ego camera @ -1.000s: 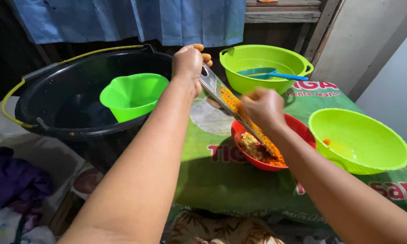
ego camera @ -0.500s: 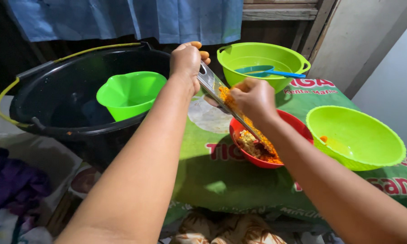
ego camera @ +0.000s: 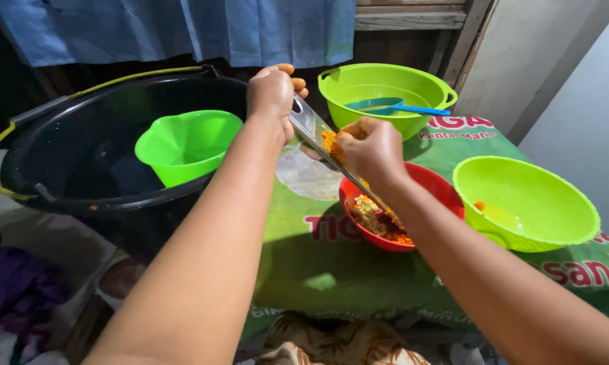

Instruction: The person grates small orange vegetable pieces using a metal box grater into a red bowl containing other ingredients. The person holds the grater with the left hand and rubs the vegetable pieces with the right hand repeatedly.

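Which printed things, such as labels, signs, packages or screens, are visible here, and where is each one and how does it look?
Printed table cover: a green sheet spread under the bowls, with large red lettering edged in white along its far and right parts.
White round patch printed on the cover, below the metal grater.
No packages, signs or screens in view.

The right hand (ego camera: 372,150) hides whatever it presses on the grater (ego camera: 312,128), whose lower end is covered.

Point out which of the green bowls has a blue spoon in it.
The green bowl at the back, beyond the hands; the blue spoon lies inside it. The others hold none.
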